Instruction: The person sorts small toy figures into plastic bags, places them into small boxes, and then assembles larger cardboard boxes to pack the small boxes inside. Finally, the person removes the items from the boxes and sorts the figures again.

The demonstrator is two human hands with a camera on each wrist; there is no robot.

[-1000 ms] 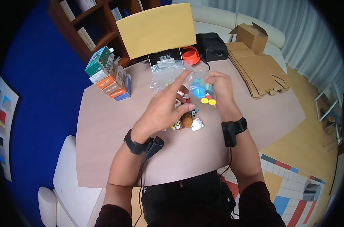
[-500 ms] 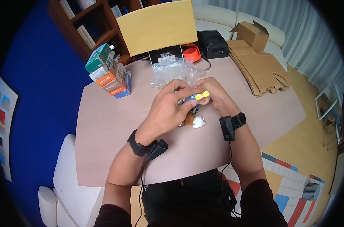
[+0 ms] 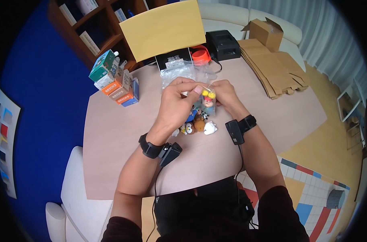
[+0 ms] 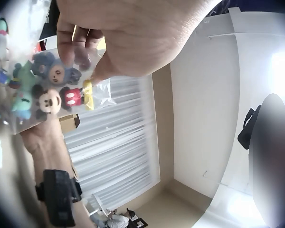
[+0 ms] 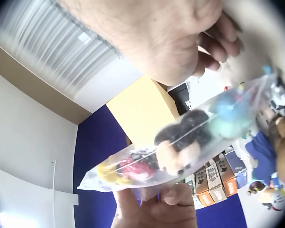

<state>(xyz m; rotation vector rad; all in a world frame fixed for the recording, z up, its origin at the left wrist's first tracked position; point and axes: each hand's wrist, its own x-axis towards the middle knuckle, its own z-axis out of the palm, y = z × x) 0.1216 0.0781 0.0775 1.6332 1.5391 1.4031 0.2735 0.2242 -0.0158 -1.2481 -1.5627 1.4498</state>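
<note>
A clear bag of small figures hangs between the hands above the table. My left hand pinches its edge by the yellow feet; in the left wrist view the left thumb and fingertips lie on the bag beside a red-and-yellow figure. Close by the bag's other side is my right hand, its fingers curled in the right wrist view; whether they grip the plastic cannot be told. Under the bag, loose figures lie on the table, among them a white one and a brown one.
Stacked boxes stand at the left of the table. Behind the hands are clear plastic bags, a yellow board, a red round object and a black device. Flattened cardboard lies at the back right.
My left hand has come from beside the bag to pinch it. The bag has moved left from the right hand, turned, and now hangs with its yellow feet up.
</note>
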